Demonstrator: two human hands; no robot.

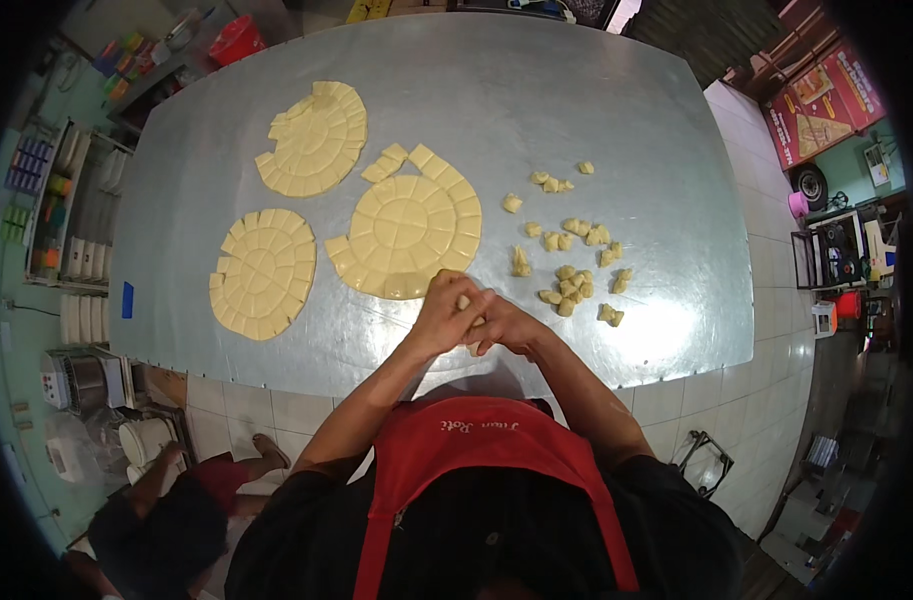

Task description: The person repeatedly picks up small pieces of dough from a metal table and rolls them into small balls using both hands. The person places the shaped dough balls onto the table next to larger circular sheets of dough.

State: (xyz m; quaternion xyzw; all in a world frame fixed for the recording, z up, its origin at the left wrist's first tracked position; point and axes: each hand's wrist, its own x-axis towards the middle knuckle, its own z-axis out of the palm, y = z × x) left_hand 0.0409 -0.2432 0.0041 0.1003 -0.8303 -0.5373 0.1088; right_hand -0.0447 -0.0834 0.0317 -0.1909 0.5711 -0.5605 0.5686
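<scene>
My left hand (449,311) and my right hand (507,324) meet over the near edge of the metal table (546,97), pressed together around a piece of pale dough (465,302) that shows between the fingers. Just beyond them lies a large round sheet of dough (404,221), scored into a centre and rings of pieces, its outer ring partly gone. Two more scored dough rounds lie to the left, one farther back (317,142) and one nearer (265,274). Small lumps of dough (569,285) are scattered to the right of my hands.
A blue piece of tape (127,300) is on the table's left end. A red bucket (237,41) stands beyond the back left edge. Another person (163,525) is at the lower left, away from the table. Shelving with trays (88,210) lines the left wall.
</scene>
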